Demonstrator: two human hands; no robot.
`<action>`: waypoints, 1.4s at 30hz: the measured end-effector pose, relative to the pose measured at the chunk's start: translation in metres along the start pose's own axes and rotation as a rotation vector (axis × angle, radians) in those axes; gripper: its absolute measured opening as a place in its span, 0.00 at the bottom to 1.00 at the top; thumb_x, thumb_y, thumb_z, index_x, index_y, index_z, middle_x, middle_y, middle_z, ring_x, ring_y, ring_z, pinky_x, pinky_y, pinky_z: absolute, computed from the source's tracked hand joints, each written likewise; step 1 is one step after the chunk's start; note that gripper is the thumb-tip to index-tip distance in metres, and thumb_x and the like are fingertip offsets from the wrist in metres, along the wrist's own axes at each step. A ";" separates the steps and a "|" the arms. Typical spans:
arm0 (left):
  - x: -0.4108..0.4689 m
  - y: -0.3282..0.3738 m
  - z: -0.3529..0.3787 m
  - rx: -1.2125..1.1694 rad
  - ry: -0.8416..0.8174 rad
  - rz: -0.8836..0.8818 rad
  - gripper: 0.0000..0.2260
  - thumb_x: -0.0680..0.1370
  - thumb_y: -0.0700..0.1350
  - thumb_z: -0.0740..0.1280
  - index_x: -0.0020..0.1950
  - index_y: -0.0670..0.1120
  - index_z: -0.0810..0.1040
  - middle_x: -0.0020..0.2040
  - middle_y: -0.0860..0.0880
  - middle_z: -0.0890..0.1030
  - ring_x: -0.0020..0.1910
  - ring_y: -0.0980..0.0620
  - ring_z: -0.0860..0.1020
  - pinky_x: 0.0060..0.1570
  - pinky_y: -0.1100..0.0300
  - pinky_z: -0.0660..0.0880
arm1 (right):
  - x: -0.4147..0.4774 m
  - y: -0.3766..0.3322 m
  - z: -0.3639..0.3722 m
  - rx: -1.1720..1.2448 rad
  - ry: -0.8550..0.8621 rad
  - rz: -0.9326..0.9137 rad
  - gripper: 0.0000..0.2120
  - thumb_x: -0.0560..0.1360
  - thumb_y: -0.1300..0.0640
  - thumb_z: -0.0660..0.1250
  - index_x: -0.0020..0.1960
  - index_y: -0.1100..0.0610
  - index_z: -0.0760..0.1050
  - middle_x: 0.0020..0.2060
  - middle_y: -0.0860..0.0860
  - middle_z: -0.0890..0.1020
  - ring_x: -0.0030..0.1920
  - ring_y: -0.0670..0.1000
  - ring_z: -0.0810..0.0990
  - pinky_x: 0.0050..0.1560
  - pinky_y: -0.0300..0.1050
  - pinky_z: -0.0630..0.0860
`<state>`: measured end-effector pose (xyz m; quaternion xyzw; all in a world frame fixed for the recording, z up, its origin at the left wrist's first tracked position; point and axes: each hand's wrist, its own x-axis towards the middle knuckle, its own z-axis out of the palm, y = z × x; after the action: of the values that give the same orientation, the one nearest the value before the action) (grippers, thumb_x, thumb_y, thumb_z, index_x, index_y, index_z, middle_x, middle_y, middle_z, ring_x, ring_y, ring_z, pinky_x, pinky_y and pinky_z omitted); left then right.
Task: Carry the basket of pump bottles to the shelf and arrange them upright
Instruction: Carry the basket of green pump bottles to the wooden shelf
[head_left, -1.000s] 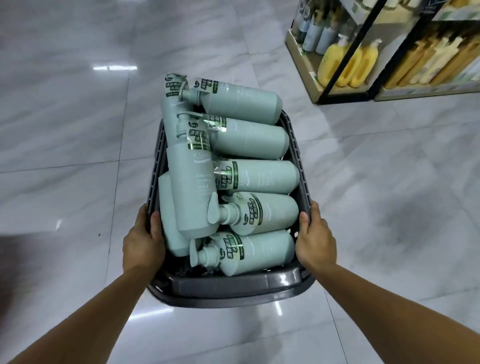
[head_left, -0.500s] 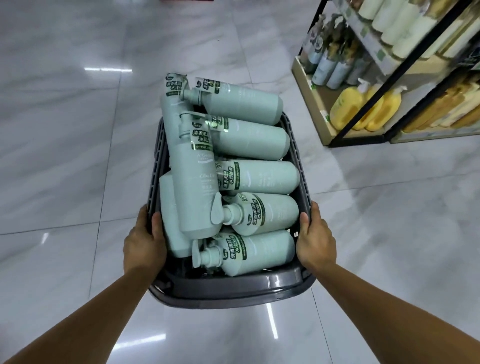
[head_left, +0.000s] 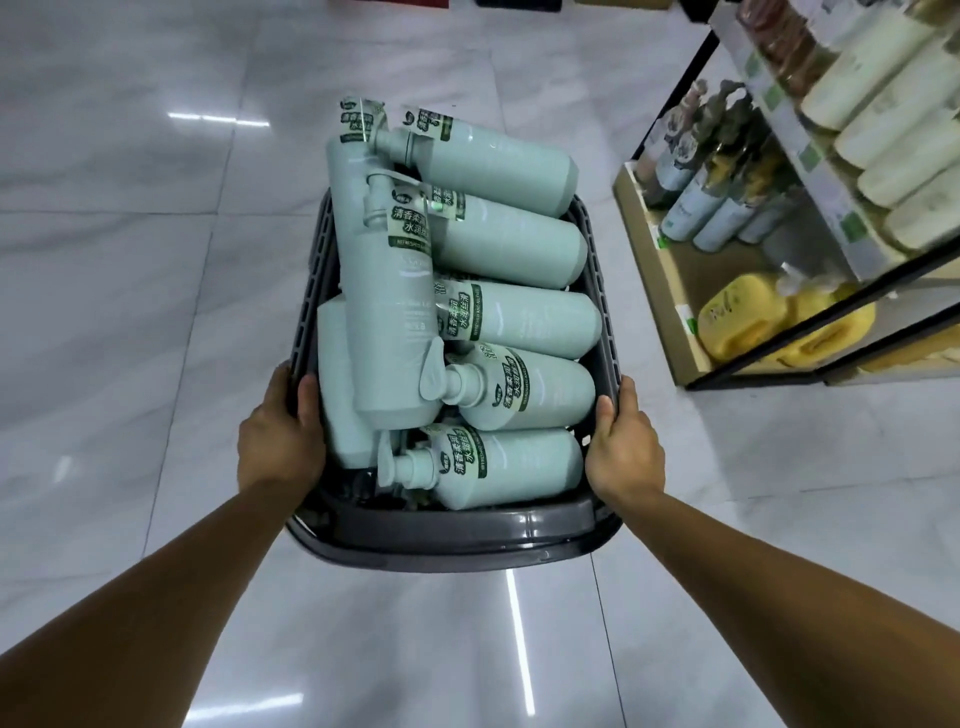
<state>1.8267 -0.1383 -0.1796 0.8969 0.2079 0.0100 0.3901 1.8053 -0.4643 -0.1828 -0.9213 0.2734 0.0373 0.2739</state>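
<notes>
A dark grey plastic basket (head_left: 447, 535) hangs in front of me above the floor, filled with several pale green pump bottles (head_left: 514, 317) lying on their sides. One long bottle (head_left: 387, 291) lies lengthwise over the others on the left. My left hand (head_left: 278, 441) grips the basket's left rim, thumb inside. On the opposite rim, my right hand (head_left: 626, 449) holds on the same way. The shelf (head_left: 654, 270) stands at the right, close to the basket.
The shelf's black metal frame (head_left: 831, 322) crosses the right side. Yellow jugs (head_left: 743, 322) and dark bottles (head_left: 696, 208) stand on its low board; cream bottles (head_left: 883, 104) fill a higher level. Glossy grey marble floor (head_left: 130, 312) spreads to the left and ahead.
The shelf has come nearer and lower in view on the right as I walk with the basket. Both hands keep the same hold on the rims.
</notes>
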 end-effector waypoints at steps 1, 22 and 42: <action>0.014 0.006 0.002 0.001 0.002 0.005 0.19 0.83 0.57 0.52 0.72 0.54 0.67 0.58 0.39 0.81 0.56 0.35 0.77 0.55 0.46 0.73 | 0.013 -0.008 0.002 0.002 -0.001 0.001 0.25 0.85 0.44 0.47 0.80 0.48 0.53 0.63 0.61 0.77 0.61 0.65 0.77 0.60 0.57 0.71; 0.409 0.163 0.089 0.043 -0.074 0.072 0.19 0.83 0.57 0.53 0.73 0.54 0.65 0.58 0.38 0.81 0.55 0.34 0.78 0.53 0.46 0.74 | 0.350 -0.220 0.030 0.031 0.049 0.101 0.23 0.85 0.44 0.48 0.79 0.47 0.56 0.62 0.60 0.77 0.58 0.64 0.78 0.55 0.57 0.72; 0.825 0.323 0.163 0.112 -0.266 0.349 0.23 0.83 0.58 0.53 0.75 0.50 0.66 0.57 0.36 0.81 0.55 0.35 0.78 0.53 0.47 0.74 | 0.616 -0.435 0.088 0.174 0.211 0.395 0.24 0.84 0.43 0.48 0.79 0.45 0.54 0.63 0.60 0.77 0.60 0.65 0.77 0.58 0.59 0.72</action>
<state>2.7271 -0.1344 -0.1842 0.9329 -0.0037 -0.0527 0.3562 2.5622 -0.4109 -0.1812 -0.8216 0.4777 -0.0299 0.3096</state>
